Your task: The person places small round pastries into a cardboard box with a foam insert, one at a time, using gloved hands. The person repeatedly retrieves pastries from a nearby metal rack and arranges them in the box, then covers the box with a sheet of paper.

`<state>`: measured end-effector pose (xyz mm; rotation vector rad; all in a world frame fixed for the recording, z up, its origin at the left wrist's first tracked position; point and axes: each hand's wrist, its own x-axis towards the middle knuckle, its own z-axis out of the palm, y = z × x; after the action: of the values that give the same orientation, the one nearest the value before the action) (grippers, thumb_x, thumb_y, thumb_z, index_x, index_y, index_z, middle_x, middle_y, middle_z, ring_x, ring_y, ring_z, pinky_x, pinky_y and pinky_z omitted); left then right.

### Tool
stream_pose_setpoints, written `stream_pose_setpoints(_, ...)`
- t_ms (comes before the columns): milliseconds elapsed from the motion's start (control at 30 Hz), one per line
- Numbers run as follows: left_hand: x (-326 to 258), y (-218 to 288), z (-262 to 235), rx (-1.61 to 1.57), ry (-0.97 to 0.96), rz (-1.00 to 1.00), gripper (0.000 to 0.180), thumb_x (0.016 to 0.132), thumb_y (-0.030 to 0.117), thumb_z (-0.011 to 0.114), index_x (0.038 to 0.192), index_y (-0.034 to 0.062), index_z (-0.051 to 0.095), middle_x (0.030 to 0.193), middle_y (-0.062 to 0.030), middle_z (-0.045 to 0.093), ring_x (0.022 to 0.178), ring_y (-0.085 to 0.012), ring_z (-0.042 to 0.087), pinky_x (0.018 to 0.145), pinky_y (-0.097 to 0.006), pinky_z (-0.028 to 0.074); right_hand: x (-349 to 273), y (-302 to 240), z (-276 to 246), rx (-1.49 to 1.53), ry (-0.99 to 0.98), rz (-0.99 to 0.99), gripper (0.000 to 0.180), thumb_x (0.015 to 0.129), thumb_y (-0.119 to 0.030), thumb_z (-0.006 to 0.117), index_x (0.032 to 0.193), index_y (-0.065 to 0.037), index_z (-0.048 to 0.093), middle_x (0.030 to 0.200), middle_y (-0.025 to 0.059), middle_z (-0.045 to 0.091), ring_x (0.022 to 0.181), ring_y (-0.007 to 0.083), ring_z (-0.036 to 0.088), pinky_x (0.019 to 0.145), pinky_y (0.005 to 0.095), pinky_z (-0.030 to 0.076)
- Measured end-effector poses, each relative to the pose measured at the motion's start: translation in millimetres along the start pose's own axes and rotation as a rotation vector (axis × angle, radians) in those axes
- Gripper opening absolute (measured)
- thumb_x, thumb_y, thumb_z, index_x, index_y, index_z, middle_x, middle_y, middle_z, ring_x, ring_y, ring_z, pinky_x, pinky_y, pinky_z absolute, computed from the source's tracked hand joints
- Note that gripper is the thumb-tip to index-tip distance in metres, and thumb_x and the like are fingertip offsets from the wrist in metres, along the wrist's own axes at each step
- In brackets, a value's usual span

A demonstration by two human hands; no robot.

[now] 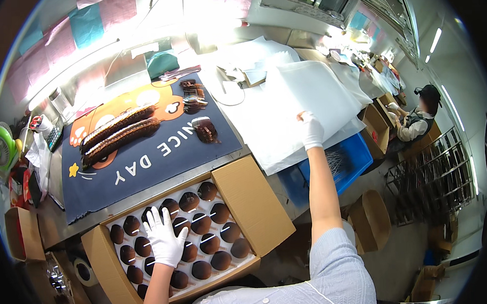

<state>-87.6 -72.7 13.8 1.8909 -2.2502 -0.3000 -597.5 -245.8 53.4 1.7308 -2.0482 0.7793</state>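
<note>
steel table (pixel 147 195): left hand (pixel 164 239) flat on box (pixel 256 206), right hand (pixel 311 129) pinching white sheets (pixel 301 100).

A bright indoor scene seen through a fisheye lens, framed by a black circular border. Strong glare burns out the far centre and the far left, where a light strip (pixel 71 67) washes the wall pale. White paper sheets (pixel 301 103) at the far right are nearly overexposed. Ceiling lamps (pixel 435 40) glow at the far right. Straight edges curve near the rim. Shadows are soft, and focus is sharp centrally.
</note>
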Motion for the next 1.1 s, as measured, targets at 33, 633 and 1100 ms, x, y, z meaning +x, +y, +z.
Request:
stream_pose_setpoints(33,-2.5,0.8,-3.9,-0.026,0.026,-0.005,0.079,0.084,0.034,0.07,0.146,-0.0022,0.037,0.15,-0.0309,0.033,0.142,-0.0459,0.026,0.117,-0.056,0.019,-12.8,-12.1,1.6,0.098,-0.092,-0.018,0.019,0.09,-0.026,0.059,0.09,-0.009,0.067,0.088,0.0132,0.07,0.076,0.0321,0.067,0.07,0.0398,0.054)
stream_pose_setpoints(633,-115.4,-123.9,-26.0,-1.154,0.101,-0.539,0.074,0.091,-0.001,0.058,0.155,0.0022,0.021,0.08,-0.0008,0.058,0.064,-0.009,0.057,0.06,-0.025,0.051,-250.5,-300.6,-56.1,0.991,-0.982,0.385,0.043,0.099,-0.014,0.057,0.14,-0.005,0.052,0.076,0.001,0.064,0.056,0.005,0.048,0.055,0.0219,0.044)
stream_pose_setpoints(1100,-86.2,-91.1,-18.7,0.074,-0.092,-0.242,0.071,0.09,0.052,0.057,0.148,0.0139,0.042,0.156,-0.0222,0.03,0.143,-0.0441,0.026,0.113,-0.066,0.017,-266.2,-330.6,-102.2,0.691,-0.529,-0.327,0.022,0.087,-0.012,0.068,0.108,-0.011,0.071,0.087,0.0101,0.071,0.07,0.0236,0.068,0.065,0.0328,0.055)
